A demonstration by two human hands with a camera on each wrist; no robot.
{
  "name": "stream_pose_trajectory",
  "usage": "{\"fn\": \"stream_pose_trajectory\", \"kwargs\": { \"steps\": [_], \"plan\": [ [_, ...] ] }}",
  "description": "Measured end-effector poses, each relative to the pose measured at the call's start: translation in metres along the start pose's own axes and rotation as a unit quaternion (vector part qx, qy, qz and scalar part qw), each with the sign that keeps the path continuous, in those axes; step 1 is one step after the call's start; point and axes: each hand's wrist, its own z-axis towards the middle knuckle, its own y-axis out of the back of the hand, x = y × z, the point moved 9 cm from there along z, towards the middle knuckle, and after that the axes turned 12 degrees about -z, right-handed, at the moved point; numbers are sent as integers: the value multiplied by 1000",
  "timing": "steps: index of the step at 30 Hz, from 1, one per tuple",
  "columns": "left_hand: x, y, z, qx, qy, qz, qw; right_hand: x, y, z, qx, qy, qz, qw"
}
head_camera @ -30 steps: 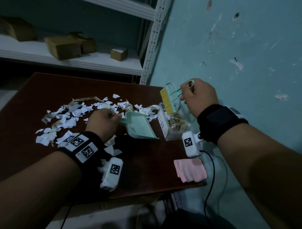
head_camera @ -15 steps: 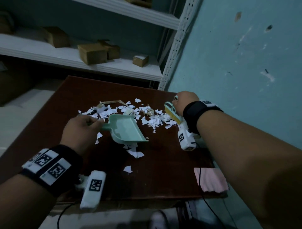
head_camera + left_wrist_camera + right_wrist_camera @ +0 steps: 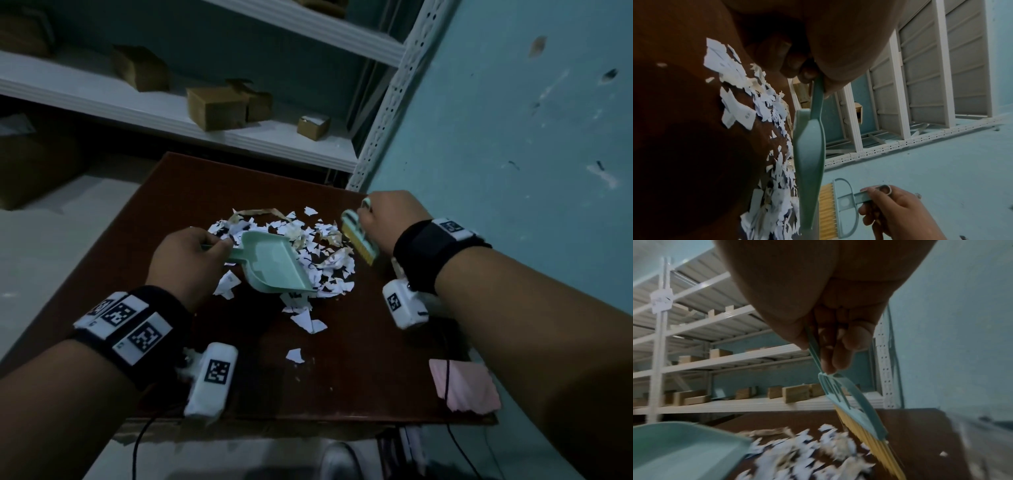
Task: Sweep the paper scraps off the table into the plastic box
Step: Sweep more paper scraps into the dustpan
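Note:
White and tan paper scraps (image 3: 318,246) lie heaped in the middle of the dark wooden table (image 3: 359,370). My left hand (image 3: 191,253) grips the handle of a mint-green dustpan (image 3: 270,267), whose mouth lies against the heap; the dustpan (image 3: 809,154) (image 3: 680,449) shows in both wrist views. My right hand (image 3: 387,219) holds a small mint brush with yellow bristles (image 3: 359,240) at the heap's right edge, bristles down by the scraps (image 3: 818,456). The brush (image 3: 838,206) stands just right of the pan. The plastic box is hidden behind my right forearm.
A pink cloth (image 3: 462,383) lies at the table's near right corner. A few stray scraps (image 3: 305,318) sit nearer me. White metal shelving (image 3: 205,120) with cardboard boxes stands behind the table, and a teal wall (image 3: 513,137) runs along the right.
My right hand brought the brush from above the plastic box down to the right edge of the scrap heap. The dustpan swung left into the heap, and my head view shifted.

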Motion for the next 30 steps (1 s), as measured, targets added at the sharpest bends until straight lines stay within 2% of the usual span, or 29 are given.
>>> {"fn": "stream_pose_trajectory", "kwargs": {
  "steps": [3, 8, 13, 16, 22, 24, 27, 30],
  "plan": [
    [0, 5, 0, -7, 4, -1, 1000, -25, -4, 14, 5, -51, -35, 998],
    [4, 11, 3, -11, 1, -8, 1000, -29, -50, 20, 98, -76, -60, 990],
    [8, 17, 4, -15, -1, 5, 1000, 7, -56, 8, 115, -16, -42, 992],
    [7, 23, 1, -17, -2, 19, 1000, 33, -40, -16, 106, 21, 5, 994],
    [6, 43, -18, -25, 17, 14, 999, 76, -20, -70, 96, 92, 17, 991],
    [5, 55, -26, -36, 19, 15, 999, 77, -10, -80, 74, 75, 35, 994],
    [0, 74, -36, -47, 18, 25, 998, 55, 12, -94, -1, -13, 78, 997],
    [-6, 87, -47, -34, 15, 37, 999, 36, 28, -122, -71, -94, 162, 980]
  ]
}}
